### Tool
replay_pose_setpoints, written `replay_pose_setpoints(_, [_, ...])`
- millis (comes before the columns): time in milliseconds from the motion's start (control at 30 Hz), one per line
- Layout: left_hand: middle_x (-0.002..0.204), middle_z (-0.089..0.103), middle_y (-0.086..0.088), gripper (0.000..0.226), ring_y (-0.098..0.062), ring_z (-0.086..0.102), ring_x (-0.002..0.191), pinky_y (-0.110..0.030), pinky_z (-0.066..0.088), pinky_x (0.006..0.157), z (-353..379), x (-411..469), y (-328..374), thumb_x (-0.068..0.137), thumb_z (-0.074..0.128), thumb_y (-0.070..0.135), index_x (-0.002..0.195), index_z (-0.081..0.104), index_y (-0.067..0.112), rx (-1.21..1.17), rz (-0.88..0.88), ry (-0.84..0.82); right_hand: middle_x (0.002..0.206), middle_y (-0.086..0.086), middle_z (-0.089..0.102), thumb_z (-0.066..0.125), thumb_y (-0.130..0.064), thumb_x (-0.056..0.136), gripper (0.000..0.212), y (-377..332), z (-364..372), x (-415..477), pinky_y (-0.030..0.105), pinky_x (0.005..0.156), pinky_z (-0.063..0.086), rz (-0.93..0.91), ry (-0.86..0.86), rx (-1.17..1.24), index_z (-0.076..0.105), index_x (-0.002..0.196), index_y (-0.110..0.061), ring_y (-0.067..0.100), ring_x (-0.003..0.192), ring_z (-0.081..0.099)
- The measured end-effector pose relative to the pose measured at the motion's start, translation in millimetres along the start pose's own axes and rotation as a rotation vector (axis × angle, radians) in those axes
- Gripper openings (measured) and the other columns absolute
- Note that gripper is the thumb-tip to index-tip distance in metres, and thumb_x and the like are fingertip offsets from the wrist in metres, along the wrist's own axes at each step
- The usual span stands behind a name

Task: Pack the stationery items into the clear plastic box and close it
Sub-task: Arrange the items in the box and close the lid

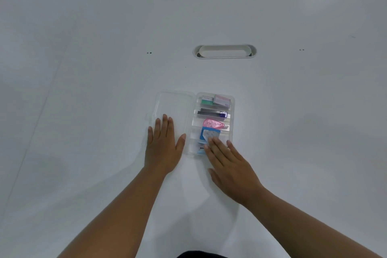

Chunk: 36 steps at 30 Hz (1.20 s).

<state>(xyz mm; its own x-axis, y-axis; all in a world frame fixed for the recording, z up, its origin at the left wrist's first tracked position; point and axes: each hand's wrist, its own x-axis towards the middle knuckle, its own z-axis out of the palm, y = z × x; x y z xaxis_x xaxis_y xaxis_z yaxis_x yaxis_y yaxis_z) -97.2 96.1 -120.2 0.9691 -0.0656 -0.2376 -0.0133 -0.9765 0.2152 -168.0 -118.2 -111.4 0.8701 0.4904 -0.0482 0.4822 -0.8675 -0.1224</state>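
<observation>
A clear plastic box [232, 119] lies open on the white table, its lid [174, 103] folded flat to the left. Inside, from far to near, sit a green-and-white small box [207, 100], a pink-grey small box [222, 101], a dark strip of staples with a purple item [212, 113], a pink correction tape [214, 123] and a blue packet [209, 134]. My left hand [163, 144] rests flat, fingers apart, on the near part of the lid. My right hand [228, 163] lies flat over the box's near end, fingertips touching the blue packet.
An oval cable slot [224, 51] is set into the table beyond the box. Two pairs of small dark holes [149, 53] mark the surface left and right of it. A dark shape [201, 254] shows at the bottom edge.
</observation>
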Motion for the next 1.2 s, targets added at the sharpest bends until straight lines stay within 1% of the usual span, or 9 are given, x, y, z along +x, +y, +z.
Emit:
replay_pose_setpoints(167, [0.16,-0.007,-0.008,0.067,-0.025,-0.006,0.146,-0.042,0.002,0.119,1,11,12,0.096,0.016,0.048,0.149,-0.005,0.012,0.033,-0.04,-0.006,0.156,0.011,0.03,0.029,-0.037,0.097,0.058,1,1,3,0.042,0.116,0.024,-0.038,-0.061,0.057,0.027,0.148,-0.008,0.024,0.144,0.024])
replay_pose_setpoints(333, [0.16,0.003,-0.007,0.066,-0.024,0.0,0.146,-0.043,0.005,0.118,-2,24,3,0.096,0.011,0.05,0.15,0.004,0.012,0.075,0.107,0.005,0.141,0.009,0.052,0.047,-0.035,0.092,0.05,24,-27,29,0.043,0.111,0.039,0.026,0.162,0.22,0.047,0.137,-0.012,0.025,0.133,0.044])
replay_pose_setpoints(400, [0.16,0.005,-0.003,0.07,-0.021,0.002,0.146,-0.043,0.005,0.118,-9,36,2,0.092,0.004,0.053,0.15,0.006,0.014,0.115,0.23,-0.019,0.148,0.008,0.045,0.043,-0.035,0.093,0.052,47,-36,48,0.043,0.116,0.029,0.069,0.151,0.179,0.043,0.14,-0.012,0.025,0.139,0.035])
replay_pose_setpoints(500, [0.16,0.001,0.006,0.072,-0.022,0.001,0.146,-0.043,0.004,0.117,-22,58,4,0.087,-0.01,0.059,0.15,0.002,0.027,0.268,0.429,-0.061,0.16,0.003,0.02,0.031,-0.047,0.097,0.061,84,-41,63,0.044,0.122,0.012,0.086,-0.007,0.097,0.026,0.149,-0.016,0.021,0.149,0.008])
replay_pose_setpoints(600, [0.159,0.002,0.005,0.065,-0.028,0.005,0.146,-0.046,0.009,0.117,-30,79,12,0.09,-0.003,0.058,0.15,0.004,0.033,0.393,0.502,-0.053,0.162,0.0,0.004,0.019,-0.055,0.096,0.068,113,-37,58,0.043,0.123,0.008,0.05,-0.145,0.044,0.009,0.152,-0.019,0.017,0.149,-0.005])
replay_pose_setpoints(667, [0.16,0.007,0.0,0.06,-0.03,0.008,0.145,-0.046,0.013,0.116,-32,84,19,0.095,0.009,0.054,0.15,0.008,0.029,0.376,0.46,-0.033,0.162,-0.001,-0.004,0.017,-0.058,0.096,0.07,115,-29,49,0.04,0.123,0.007,0.057,-0.189,0.077,-0.002,0.152,-0.021,0.015,0.148,-0.009])
replay_pose_setpoints(867, [0.16,0.009,-0.001,0.057,-0.02,0.004,0.146,-0.039,0.008,0.119,-26,62,42,0.098,0.024,0.047,0.149,0.019,0.022,-0.072,0.174,-0.002,0.162,-0.005,-0.011,0.024,-0.048,0.1,0.066,105,-11,41,0.034,0.122,0.002,0.176,-0.126,0.208,-0.01,0.151,-0.023,0.01,0.147,-0.015])
replay_pose_setpoints(1067, [0.16,-0.009,0.0,0.087,-0.021,-0.008,0.146,-0.045,0.003,0.119,-5,35,76,0.083,0.013,0.075,0.15,-0.002,0.022,-0.073,-0.037,0.007,0.162,-0.003,-0.007,0.025,-0.043,0.1,0.064,101,-11,40,0.038,0.123,0.006,0.206,-0.094,0.221,-0.006,0.152,-0.021,0.014,0.148,-0.012])
replay_pose_setpoints(1200, [0.16,-0.011,-0.004,0.094,-0.024,-0.007,0.146,-0.046,0.009,0.118,3,28,79,0.081,0.018,0.078,0.15,-0.004,0.017,-0.088,-0.142,0.053,0.162,0.0,-0.006,0.023,-0.043,0.099,0.063,96,-12,40,0.039,0.122,0.006,0.267,-0.087,0.225,-0.005,0.152,-0.021,0.017,0.148,-0.011])
